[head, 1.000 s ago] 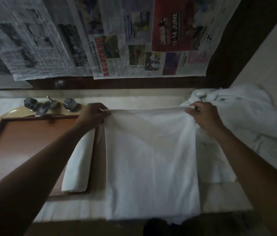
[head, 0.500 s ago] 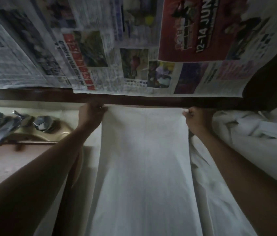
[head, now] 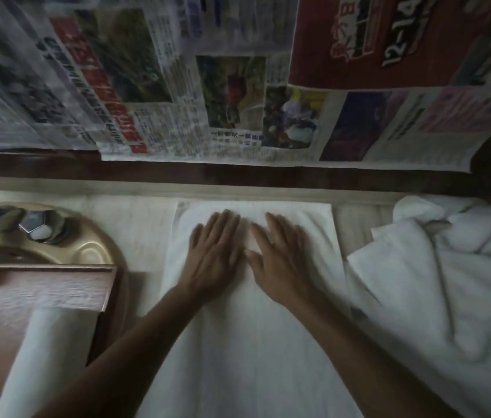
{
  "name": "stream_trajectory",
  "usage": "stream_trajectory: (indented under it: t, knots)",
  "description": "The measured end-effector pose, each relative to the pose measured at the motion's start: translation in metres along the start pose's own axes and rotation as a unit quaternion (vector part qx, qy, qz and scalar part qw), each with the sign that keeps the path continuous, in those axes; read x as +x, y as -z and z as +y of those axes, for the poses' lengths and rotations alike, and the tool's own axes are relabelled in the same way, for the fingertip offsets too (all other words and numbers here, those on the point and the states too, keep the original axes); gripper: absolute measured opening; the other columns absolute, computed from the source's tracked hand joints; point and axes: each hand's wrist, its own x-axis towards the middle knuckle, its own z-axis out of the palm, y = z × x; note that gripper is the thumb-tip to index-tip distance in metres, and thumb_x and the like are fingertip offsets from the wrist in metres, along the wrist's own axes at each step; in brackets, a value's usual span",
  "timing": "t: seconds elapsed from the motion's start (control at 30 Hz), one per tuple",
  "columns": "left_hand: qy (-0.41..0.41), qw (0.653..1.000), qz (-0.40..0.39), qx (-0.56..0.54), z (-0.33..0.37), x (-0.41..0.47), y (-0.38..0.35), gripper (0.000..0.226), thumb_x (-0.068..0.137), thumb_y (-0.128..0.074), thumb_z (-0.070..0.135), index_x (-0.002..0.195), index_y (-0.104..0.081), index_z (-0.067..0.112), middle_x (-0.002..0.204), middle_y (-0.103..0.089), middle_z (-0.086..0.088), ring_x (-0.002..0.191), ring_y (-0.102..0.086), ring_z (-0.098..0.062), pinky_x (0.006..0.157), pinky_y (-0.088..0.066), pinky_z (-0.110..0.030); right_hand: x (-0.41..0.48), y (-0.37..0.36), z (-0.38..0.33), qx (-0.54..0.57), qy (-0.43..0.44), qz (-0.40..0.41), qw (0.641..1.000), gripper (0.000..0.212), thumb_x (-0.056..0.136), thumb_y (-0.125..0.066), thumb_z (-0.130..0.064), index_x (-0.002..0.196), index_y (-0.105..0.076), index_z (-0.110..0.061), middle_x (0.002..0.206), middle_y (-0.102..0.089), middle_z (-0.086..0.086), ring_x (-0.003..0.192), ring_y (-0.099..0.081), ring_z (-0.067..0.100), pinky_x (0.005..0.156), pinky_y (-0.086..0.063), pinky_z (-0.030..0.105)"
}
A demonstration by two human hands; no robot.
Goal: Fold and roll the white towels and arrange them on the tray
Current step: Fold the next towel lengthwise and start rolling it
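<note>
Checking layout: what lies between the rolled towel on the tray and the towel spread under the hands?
In the head view: the tray's wooden rim and a strip of bare counter; the left forearm crosses lower down.

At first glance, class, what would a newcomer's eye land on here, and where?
The left hand and right hand lie flat, side by side, on a white towel spread mid-counter. Newspaper sheets cover the wall above; a rolled towel lies on the brown tray at left, a crumpled towel heap at right.
</note>
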Motion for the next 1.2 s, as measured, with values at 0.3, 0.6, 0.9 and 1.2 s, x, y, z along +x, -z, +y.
stream_trajectory:
  t: [0.3, 0.6, 0.9, 1.2]
  knots:
    - [0.068, 0.994, 0.018, 0.089, -0.075, -0.017, 0.029, 0.071, 0.104, -0.012, 0.056, 0.165, -0.016, 0.019, 0.172, -0.007, -0.003, 0.159, -0.004, -0.024, 0.128, -0.003, -0.051, -0.006, 0.037, 0.079, -0.061, -0.09, -0.013, 0.994, 0.065, 0.106, -0.024, -0.052, 0.159, -0.035, -0.016, 0.167, -0.028, 0.012, 0.155, -0.022, 0.034, 0.124, -0.016, 0.06]
    - [-0.036, 0.999, -0.008, 0.024, 0.002, -0.089, -0.005, 0.06, 0.107, -0.029, 0.043, 0.164, -0.02, 0.027, 0.172, -0.01, 0.003, 0.159, -0.005, -0.015, 0.128, -0.012, -0.049, -0.091, 0.021, 0.017, -0.042, 0.017, -0.005, 0.999, 0.055, 0.106, -0.04, -0.04, 0.154, -0.046, -0.014, 0.165, -0.034, 0.01, 0.155, -0.025, 0.028, 0.122, -0.021, 0.059]
    - [0.021, 0.998, 0.041, -0.047, 0.03, -0.138, 0.004, 0.067, 0.102, -0.036, 0.038, 0.163, -0.023, 0.016, 0.172, -0.014, -0.007, 0.159, -0.008, -0.021, 0.129, -0.007, -0.045, -0.146, 0.04, -0.013, 0.014, -0.033, 0.041, 0.999, 0.055, 0.104, -0.042, -0.029, 0.154, -0.045, -0.007, 0.164, -0.033, 0.017, 0.155, -0.025, 0.036, 0.122, -0.022, 0.06]
    - [0.035, 0.997, 0.07, -0.004, -0.017, -0.202, 0.003, 0.057, 0.108, -0.034, 0.032, 0.161, -0.03, 0.011, 0.171, -0.019, -0.009, 0.158, -0.016, -0.027, 0.125, -0.02, -0.056, -0.203, 0.047, 0.03, -0.058, -0.065, -0.007, 0.996, 0.056, 0.108, -0.036, -0.037, 0.155, -0.042, -0.007, 0.165, -0.031, 0.014, 0.155, -0.026, 0.031, 0.119, -0.026, 0.059]
